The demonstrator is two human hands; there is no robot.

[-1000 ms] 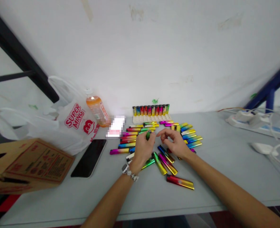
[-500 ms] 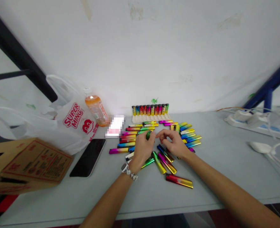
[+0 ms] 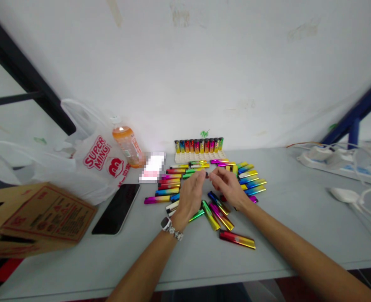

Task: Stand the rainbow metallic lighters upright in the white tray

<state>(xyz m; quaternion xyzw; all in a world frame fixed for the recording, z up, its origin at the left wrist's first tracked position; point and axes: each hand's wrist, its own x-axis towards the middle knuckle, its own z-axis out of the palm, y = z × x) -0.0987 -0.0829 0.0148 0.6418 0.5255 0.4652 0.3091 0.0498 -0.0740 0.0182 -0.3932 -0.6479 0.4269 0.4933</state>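
Observation:
My left hand [image 3: 191, 193], with a metal-link watch on its wrist, is closed around a lighter [image 3: 207, 175]. Only the lighter's dark end shows past the fingers. Close against that end, the fingertips of my right hand [image 3: 225, 184] are pinched together; what they hold, if anything, is hidden. Around both hands lie many shiny two-coloured lighters, among them a green-and-yellow lighter [image 3: 210, 215] and a red-and-gold lighter [image 3: 237, 239] nearest the front. Behind them, a row of lighters [image 3: 197, 146] stands upright in a white perforated tray [image 3: 201, 157] by the wall.
On the left are a black phone [image 3: 116, 209], a cardboard box [image 3: 40, 218], a white plastic bag [image 3: 87, 167], an orange drink bottle [image 3: 128, 144] and a blurred-out white item [image 3: 153, 167]. A power strip [image 3: 336, 161] with plugs and a white cable lies on the right.
My left hand has turned, so the green lighter body seen before is now covered and a dark end points toward my right hand. My right fingers have drawn closer together.

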